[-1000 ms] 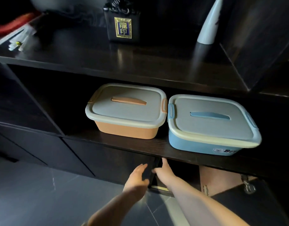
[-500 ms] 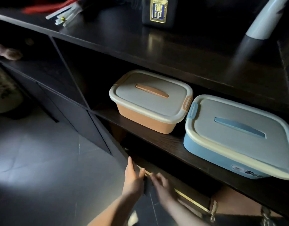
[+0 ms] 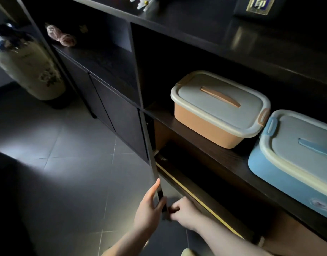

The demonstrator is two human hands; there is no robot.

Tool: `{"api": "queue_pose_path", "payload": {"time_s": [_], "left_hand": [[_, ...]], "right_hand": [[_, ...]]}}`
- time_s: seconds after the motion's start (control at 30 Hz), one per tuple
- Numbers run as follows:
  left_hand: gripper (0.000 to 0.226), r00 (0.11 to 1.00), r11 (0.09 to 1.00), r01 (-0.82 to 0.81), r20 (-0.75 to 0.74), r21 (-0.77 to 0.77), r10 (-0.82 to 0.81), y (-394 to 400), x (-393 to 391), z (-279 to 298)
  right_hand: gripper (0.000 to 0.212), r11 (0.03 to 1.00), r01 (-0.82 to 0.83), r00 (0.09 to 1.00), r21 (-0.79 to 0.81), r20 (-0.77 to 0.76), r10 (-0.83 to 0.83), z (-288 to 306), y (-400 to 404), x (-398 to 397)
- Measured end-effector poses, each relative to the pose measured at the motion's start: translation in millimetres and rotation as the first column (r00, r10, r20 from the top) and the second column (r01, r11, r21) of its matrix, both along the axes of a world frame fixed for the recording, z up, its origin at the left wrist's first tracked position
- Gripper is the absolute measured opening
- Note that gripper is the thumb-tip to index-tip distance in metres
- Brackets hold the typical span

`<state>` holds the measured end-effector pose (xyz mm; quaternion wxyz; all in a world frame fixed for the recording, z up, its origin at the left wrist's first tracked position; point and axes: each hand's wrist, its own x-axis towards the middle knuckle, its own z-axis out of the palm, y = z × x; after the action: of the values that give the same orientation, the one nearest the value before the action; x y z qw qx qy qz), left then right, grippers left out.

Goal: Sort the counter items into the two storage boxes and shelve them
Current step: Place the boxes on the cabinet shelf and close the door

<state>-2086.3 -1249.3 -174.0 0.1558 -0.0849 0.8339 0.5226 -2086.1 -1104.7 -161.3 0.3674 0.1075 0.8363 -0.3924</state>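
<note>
The cabinet door (image 3: 153, 163) has been swung wider — gripped by both hands (image 3: 149, 211), boxes (image 3: 220, 108) already shelved — closing seems due next.

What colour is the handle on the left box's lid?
Orange, matching its base; the lid itself is pale grey. The handle shows clearly in the head view.

We see two bare forearms, left hand (image 3: 149, 212) and right hand (image 3: 184, 213) ungloved, no sleeves, rings or watch.
</note>
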Motion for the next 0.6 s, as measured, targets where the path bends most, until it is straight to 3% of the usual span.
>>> {"api": "queue_pose_path", "payload": {"time_s": [0.17, 0.33, 0.47, 0.6], "left_hand": [[0.063, 0.997, 0.978, 0.027, 0.059, 0.207, -0.04, -76, -2, -5], [0.06, 0.987, 0.954, 0.077, 0.113, 0.29, -0.114, -165, -21, -7], [0.048, 0.984, 0.964, 0.057, 0.15, 0.261, -0.099, -230, -44, -4], [0.042, 0.989, 0.991, 0.053, 0.132, 0.122, -0.069, -273, -69, 2]], "right_hand": [[0.025, 0.953, 0.216, 0.976, -0.213, 0.07, -0.205, -1, -77, 18], [0.035, 0.906, 0.338, 0.941, -0.253, 0.118, -0.318, -3, -174, 19], [0.045, 0.849, 0.464, 0.886, -0.253, 0.137, -0.444, -2, -259, -2], [0.04, 0.832, 0.521, 0.854, -0.19, 0.134, -0.504, -3, -322, -37]]}}
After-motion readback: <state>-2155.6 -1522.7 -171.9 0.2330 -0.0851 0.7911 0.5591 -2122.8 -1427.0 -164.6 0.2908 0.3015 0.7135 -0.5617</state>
